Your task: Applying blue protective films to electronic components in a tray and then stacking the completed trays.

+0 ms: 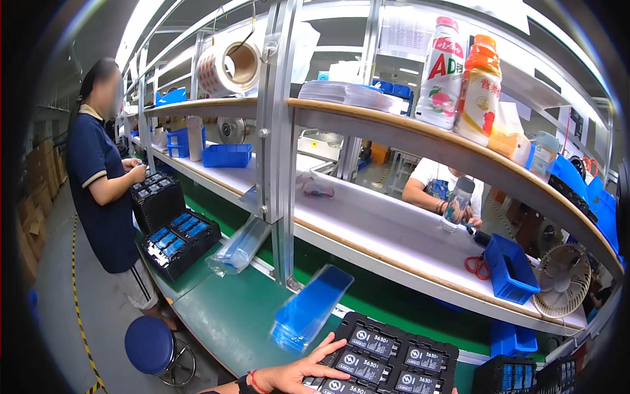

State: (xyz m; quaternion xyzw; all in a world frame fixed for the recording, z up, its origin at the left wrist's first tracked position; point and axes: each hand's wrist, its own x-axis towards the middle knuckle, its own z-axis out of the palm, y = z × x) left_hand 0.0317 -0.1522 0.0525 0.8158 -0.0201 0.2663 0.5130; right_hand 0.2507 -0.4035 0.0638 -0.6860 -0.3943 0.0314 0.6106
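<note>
Fingers spread flat, the left hand presses down on the near left corner of a black tray. It grips nothing; the open palm just rests on top, likely to keep the tray from sliding. A red band sits on that wrist. The right hand is not in the picture, so I cannot tell what it does.

The black tray lies at the near edge of the green table. It is split into small pockets, and each pocket holds one flat dark part with a label facing up. That keeps the parts apart and easy to see.

Just beside the hand, on the left, a stack of blue plastic sleeves leans up at a tilt, close enough to grab.

Far to the left, another person stands at the same table with more black trays piled up. A blue stool stands on the floor near them.

On the white shelf behind sit red scissors, a blue bin and a small fan. Two drink bottles stand on the top shelf, out of the way.
</note>
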